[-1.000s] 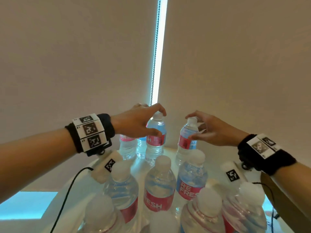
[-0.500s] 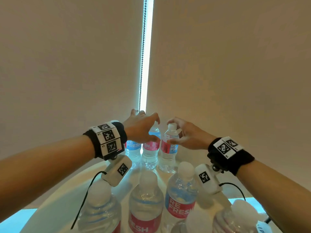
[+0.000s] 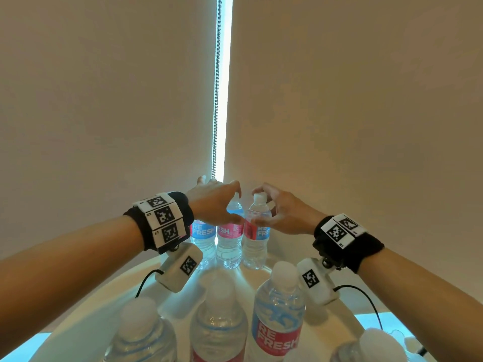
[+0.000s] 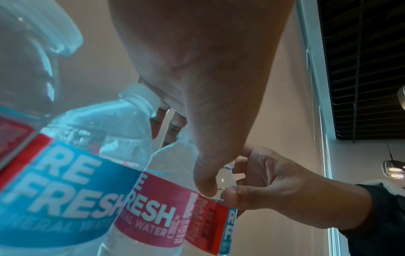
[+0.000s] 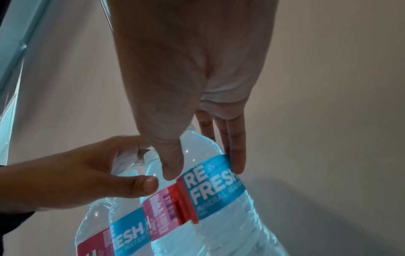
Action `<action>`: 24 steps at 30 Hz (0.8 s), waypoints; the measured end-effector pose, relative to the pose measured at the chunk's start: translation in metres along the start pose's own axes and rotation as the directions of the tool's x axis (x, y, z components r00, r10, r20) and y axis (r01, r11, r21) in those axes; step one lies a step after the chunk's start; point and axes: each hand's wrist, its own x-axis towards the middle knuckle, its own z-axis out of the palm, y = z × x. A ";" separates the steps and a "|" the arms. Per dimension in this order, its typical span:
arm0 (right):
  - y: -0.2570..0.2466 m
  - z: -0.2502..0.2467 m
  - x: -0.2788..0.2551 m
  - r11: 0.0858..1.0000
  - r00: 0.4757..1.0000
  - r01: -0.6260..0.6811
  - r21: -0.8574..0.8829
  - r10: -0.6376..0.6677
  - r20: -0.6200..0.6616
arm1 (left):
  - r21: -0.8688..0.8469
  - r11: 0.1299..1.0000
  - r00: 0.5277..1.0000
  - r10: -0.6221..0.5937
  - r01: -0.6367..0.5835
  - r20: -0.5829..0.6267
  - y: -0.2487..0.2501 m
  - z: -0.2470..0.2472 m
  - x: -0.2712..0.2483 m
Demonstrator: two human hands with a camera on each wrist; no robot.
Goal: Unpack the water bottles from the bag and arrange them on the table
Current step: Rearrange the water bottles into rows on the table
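Bottles upright on table (image 3: 86, 320): L hand (image 3: 213, 203) grips pink-label bottle (image 3: 230, 239) at neck; R hand (image 3: 283, 215) grips adjacent blue-label bottle (image 3: 256, 241), thumb+fingers curled around shoulder.

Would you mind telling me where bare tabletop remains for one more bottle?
Bare round white table lies left of the near bottles, and between them and the far row of three clear bottles. Both hands crowd that row.

Bottles clear w/ white caps (image 3: 259, 196). Far row labels: blue (image 3: 202, 230), pink (image 3: 230, 230), red+blue (image 3: 257, 231), white lettering. Near bottle (image 3: 278, 309) label red. My wristbands (image 3: 364, 248) black w/ b/w square-code tags. Table (image 3: 125, 291) cream, blinds (image 3: 104, 100) beige.
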 end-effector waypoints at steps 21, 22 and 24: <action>0.007 -0.010 -0.023 0.996 0.997 -0.077 0.046 0.078 -0.005 | -0.161 0.967 0.896 0.110 -0.196 -0.429 -0.035 -0.020 -0.057; 0.006 -0.012 -0.027 0.996 0.996 -0.083 0.033 0.084 -0.017 | -0.190 0.955 0.875 0.117 -0.230 -0.469 -0.039 -0.025 -0.068; 0.004 -0.019 -0.034 0.997 0.994 -0.081 -0.001 0.080 -0.080 | -0.225 0.939 0.842 0.106 -0.260 -0.528 -0.048 -0.035 -0.094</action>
